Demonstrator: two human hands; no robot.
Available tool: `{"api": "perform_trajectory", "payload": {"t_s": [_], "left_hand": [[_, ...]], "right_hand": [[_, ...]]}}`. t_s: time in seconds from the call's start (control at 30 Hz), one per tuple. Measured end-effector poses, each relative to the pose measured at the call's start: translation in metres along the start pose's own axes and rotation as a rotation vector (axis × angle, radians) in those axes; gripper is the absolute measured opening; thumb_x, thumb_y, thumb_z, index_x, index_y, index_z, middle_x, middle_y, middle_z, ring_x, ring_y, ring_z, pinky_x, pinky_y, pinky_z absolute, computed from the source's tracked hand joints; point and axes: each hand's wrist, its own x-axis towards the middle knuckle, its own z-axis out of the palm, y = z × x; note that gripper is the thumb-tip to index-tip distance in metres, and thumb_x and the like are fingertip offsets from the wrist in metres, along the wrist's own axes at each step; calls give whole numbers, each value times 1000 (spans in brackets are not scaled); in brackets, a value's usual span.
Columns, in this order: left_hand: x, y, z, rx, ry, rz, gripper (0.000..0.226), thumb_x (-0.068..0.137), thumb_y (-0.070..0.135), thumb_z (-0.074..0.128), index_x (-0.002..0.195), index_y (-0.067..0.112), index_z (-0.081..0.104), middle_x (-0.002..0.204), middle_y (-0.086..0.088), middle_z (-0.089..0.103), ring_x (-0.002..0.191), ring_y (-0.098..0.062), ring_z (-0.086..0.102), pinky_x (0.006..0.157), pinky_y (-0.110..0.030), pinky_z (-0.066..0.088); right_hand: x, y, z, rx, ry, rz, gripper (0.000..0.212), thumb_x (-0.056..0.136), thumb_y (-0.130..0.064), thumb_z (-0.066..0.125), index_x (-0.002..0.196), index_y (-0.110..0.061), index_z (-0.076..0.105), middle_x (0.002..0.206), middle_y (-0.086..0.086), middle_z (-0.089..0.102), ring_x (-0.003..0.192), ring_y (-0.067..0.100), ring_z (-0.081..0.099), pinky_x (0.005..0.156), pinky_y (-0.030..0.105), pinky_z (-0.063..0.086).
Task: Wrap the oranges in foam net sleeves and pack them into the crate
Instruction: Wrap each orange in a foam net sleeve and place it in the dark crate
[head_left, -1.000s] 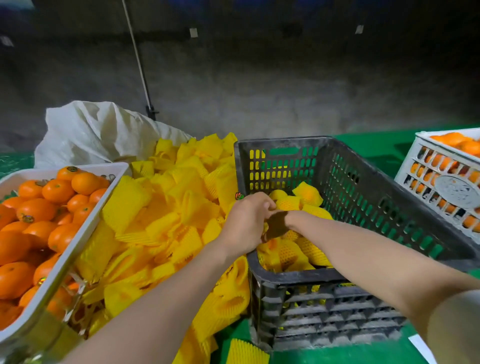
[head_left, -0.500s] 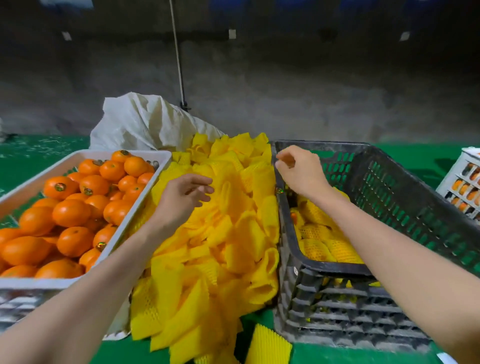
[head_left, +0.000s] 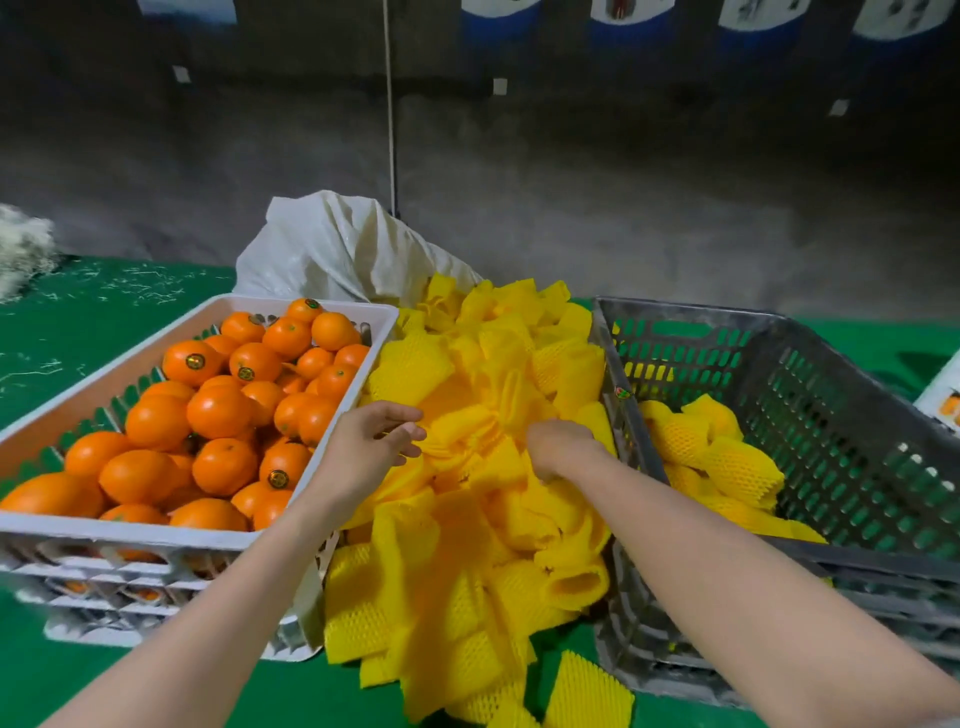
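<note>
Bare oranges (head_left: 218, 415) fill the white crate (head_left: 130, 535) on your left, heaped above the rim, some with stickers. Wrapped oranges (head_left: 727, 467) in yellow netting lie on the bottom of the gray crate (head_left: 857, 415) on your right. Between the two crates is the pile of yellow foam sleeves (head_left: 467, 545), touching both.

Your left hand (head_left: 369, 447) hovers over the pile's left edge, just beside the white crate. Its fingers are loose and spread, holding nothing. Your right hand (head_left: 563, 449) is knuckles-up on the pile near the gray crate wall. Its fingers are curled down and the tips are buried in foam, so you can't tell if it has a sleeve.

One loose sleeve (head_left: 587, 691) lies at the front on the green table cover (head_left: 78, 338). A white sack (head_left: 337, 249) sits behind the pile.
</note>
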Motion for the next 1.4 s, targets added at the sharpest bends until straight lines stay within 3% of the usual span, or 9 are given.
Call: {"api": "perform_trajectory", "payload": {"t_s": [0.2,0.37,0.47,0.57,0.67,0.8,1.03,1.23,1.4], "left_hand": [[-7,8,-7,-122,-16,-138,37,93,18,58,126,3,53,106,-8,61,91,-17,62,83,-34,54],[-12,19,-11,-330,-104,-265,30,90,27,63,114,10,56,101,-2,63,87,-15,61,70,-34,53],[-13,10,-21,-39,55,1,20,86,18,69,75,3,63,73,-13,60,67,-26,55,62,-41,43],[-14,-4,-32,214,157,80,26,80,25,75,72,6,59,67,-7,54,62,-20,47,55,-34,34],[-13,-13,-45,137,246,48,33,78,24,77,64,17,48,60,5,46,54,-9,40,49,-21,27],[-6,-18,-71,-190,289,-62,30,83,19,73,60,14,54,60,-7,54,59,-21,52,56,-35,39],[37,-30,-148,325,155,15,47,90,51,52,61,16,43,50,7,36,46,-7,32,45,-19,22],[111,-41,-158,415,143,-1,26,94,28,58,101,4,67,97,-11,65,85,-17,55,72,-31,43],[160,-69,-121,471,-118,-261,26,79,26,74,88,12,55,96,-12,55,92,-20,55,72,-31,42]], "right_hand": [[-21,-12,-41,720,377,-173,36,78,-3,66,110,-14,54,98,11,55,96,29,54,75,35,41],[-52,-44,-45,1202,225,-428,69,79,7,66,134,-27,40,105,18,52,81,23,52,73,45,50],[-52,-61,-38,1076,293,-456,45,82,-3,68,119,-25,55,117,24,57,95,34,58,84,40,47],[-47,-84,-29,902,608,-423,18,75,-11,77,91,-14,68,99,10,63,93,19,60,74,19,42],[-40,-111,-24,733,881,-466,16,67,-7,81,78,0,70,84,14,63,79,25,62,71,18,40],[-29,-148,-23,546,1057,-582,11,67,-5,74,70,-1,64,74,13,60,70,28,62,66,29,42],[5,-220,-36,1050,721,-297,22,75,-3,61,74,-15,42,64,-5,45,63,20,43,58,36,31],[28,-246,-25,902,442,-335,35,87,-3,49,121,-11,51,115,10,59,112,27,51,88,34,42],[30,-244,-21,718,332,-367,34,93,-5,42,123,-20,48,122,7,56,117,24,47,88,31,39]]}}
